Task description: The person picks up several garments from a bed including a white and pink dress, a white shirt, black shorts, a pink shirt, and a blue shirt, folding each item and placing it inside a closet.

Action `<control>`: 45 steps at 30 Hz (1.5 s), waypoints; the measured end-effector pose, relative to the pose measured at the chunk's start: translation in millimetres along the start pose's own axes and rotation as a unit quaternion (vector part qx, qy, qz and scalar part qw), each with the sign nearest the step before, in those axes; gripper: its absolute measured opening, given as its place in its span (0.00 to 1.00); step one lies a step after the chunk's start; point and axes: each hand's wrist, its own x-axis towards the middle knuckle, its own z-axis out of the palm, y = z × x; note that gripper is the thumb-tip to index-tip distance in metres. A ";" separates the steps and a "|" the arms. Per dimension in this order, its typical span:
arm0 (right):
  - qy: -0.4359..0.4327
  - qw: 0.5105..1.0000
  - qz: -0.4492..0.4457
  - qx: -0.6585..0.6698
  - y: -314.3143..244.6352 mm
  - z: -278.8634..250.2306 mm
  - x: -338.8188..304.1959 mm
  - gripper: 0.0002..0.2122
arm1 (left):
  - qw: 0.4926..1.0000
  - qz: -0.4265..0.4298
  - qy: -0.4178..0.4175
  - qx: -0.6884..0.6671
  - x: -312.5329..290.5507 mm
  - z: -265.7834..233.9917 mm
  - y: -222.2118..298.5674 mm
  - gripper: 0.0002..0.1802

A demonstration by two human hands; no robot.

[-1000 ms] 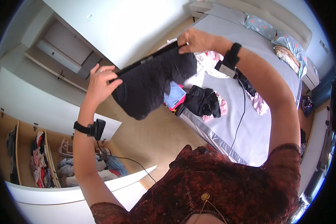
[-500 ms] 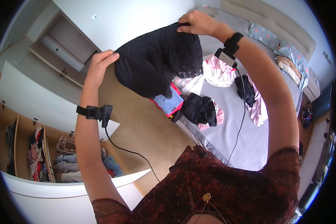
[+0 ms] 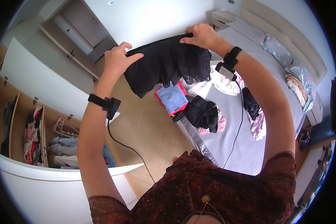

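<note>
Stretched between both hands hangs a black garment with a straight, band-like upper edge and lace on part of its lower edge. Its left upper corner is pinched between thumb and fingers of my left hand. At the other end, my right hand grips the same edge, thumb on the near side. The garment is held up over the floor and the bed's near left corner, partly covering the clothes behind it. A folded blue and red piece of clothing lies below it on the bed corner.
Black clothing, a white garment and a pink garment lie on the grey bed. At left stands an open white cabinet with clothes in compartments. Cables run from both wrist straps.
The black garment's upper edge is now pulled straighter and the cloth hangs higher and flatter. My left hand has moved right, nearer my right hand, and the blue and red clothing shows more.
</note>
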 end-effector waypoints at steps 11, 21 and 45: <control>-0.011 0.999 -0.018 0.040 -53.5 102.8 28.6 0.17 | 0.973 -0.164 -0.140 0.081 -19.5 40.4 -59.0 0.19; -0.167 0.668 0.304 0.659 -185.5 155.1 58.4 0.27 | 0.868 -0.198 0.009 -0.456 -55.6 59.9 -113.2 0.26; -0.231 0.571 0.279 0.737 -289.7 322.0 175.5 0.19 | 0.599 -0.304 -0.025 -0.741 -110.1 37.4 -322.5 0.29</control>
